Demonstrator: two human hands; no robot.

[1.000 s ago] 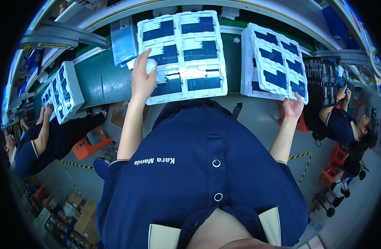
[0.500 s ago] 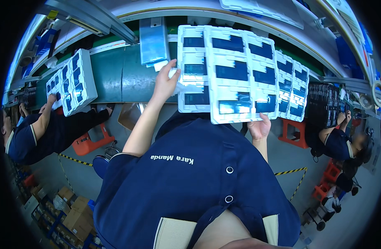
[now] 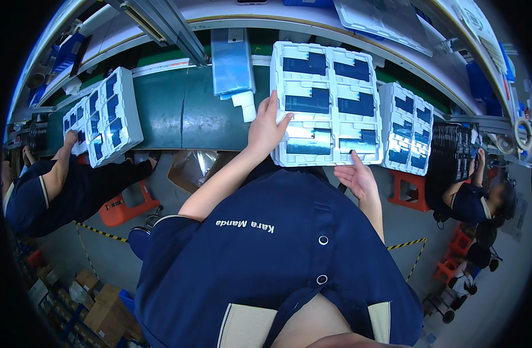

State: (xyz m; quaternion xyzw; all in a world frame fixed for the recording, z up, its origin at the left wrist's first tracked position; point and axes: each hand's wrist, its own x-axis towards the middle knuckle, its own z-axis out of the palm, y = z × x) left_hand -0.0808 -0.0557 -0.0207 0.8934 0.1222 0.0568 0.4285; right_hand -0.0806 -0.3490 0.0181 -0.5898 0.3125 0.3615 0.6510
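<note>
A white moulded plastic tray (image 3: 333, 116) lies on top of a stack at the bench's front edge, straight ahead of me. Each of its compartments holds a flat, dark rectangular part (image 3: 308, 103), some glossy with glare. My left hand (image 3: 267, 129) is at the tray's left rim, thumb over the edge and fingers along the side. Below the front right of the tray, my right hand (image 3: 359, 178) has its fingers apart, with one fingertip at the front rim. How many trays lie underneath cannot be made out.
Another tray stack (image 3: 406, 127) stands close on the right, and one (image 3: 112, 119) on the left beside a co-worker (image 3: 37, 191). Blue plastic bags (image 3: 231, 64) and small white pieces (image 3: 244, 107) lie on the green bench (image 3: 156, 116). A second co-worker (image 3: 480, 191) sits right, near stacked black trays (image 3: 451, 151).
The upper tray, held shifted to the right over the one below, now sits lined up on the stack. My right hand has let go of its front edge; my left has moved right.
</note>
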